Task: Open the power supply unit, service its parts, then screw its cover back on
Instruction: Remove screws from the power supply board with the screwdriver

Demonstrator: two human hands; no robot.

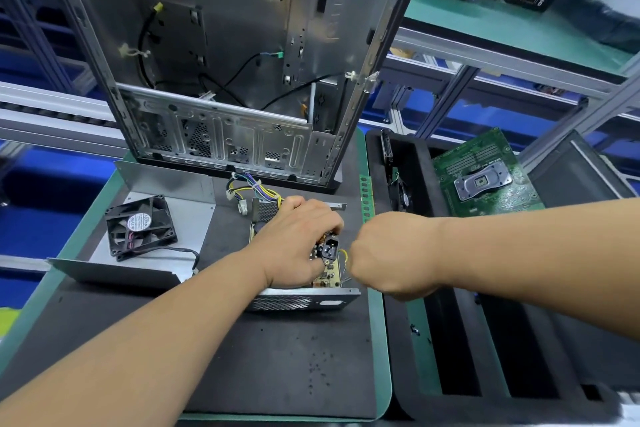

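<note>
The opened power supply unit (301,302) lies on the black mat, its circuit board and black power socket (330,250) exposed. My left hand (294,243) lies over the board, fingers curled round its parts beside the socket. My right hand (388,253) is a closed fist just right of the unit, next to thin yellow wires (344,255); what it holds is hidden. The removed metal cover (152,239) lies to the left with the black fan (140,227) on it. A bundle of coloured cables (252,189) leaves the unit's far end.
An empty computer case (225,80) stands upright behind the unit. A black foam tray (485,340) on the right holds a green motherboard (485,173) and a small fan. A green RAM stick (365,198) lies at the mat's right edge. Shelving frames rise behind.
</note>
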